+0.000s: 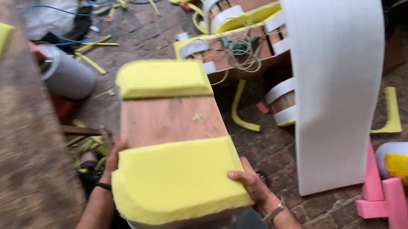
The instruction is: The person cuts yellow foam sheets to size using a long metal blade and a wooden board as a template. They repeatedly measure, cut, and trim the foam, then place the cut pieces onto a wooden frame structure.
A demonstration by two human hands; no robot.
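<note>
We hold a wooden panel (170,121) with both hands; a yellow foam pad (176,180) covers its near end, a second yellow foam pad (163,78) its far end, bare wood showing between them. Its long axis runs near to far, leaning slightly left at the far end; the padded face looks up toward us. Our left hand (113,159) clasps the left edge beside the near pad; our right hand (252,184) grips that pad's right edge, fingers curled over the foam. The panel sits low and centre in view, above the brick floor (325,215). To the right stands a curved white foam sheet (335,83); pink foam strips (393,202) lie far right; a grey cylinder (68,73) lies at left.
</note>
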